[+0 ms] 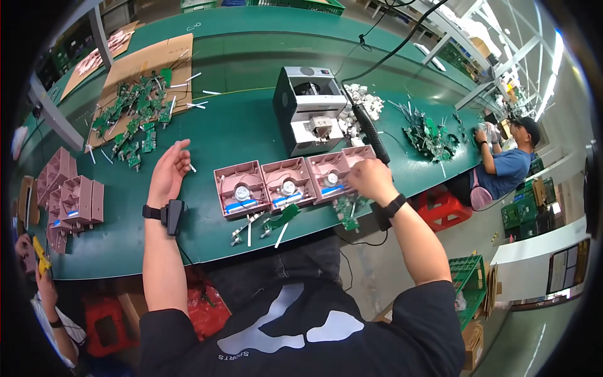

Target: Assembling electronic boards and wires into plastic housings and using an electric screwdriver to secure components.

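Note:
In front of me a row of pink plastic housings lies on the green table, with round silver speaker-like parts, thin wires and blue strips inside. My right hand is over the right end of the row. Its fingers are closed and point down at the third and fourth housings; what they hold, if anything, is hidden. My left hand hovers left of the row, empty, with fingers loosely apart. Small green circuit boards with wires and white strips lie along the near side of the housings.
A grey-black machine stands behind the row, beside white pieces. Circuit boards cover cardboard at left; more boards lie right. Pink housings are stacked left. Co-workers sit at right and lower left.

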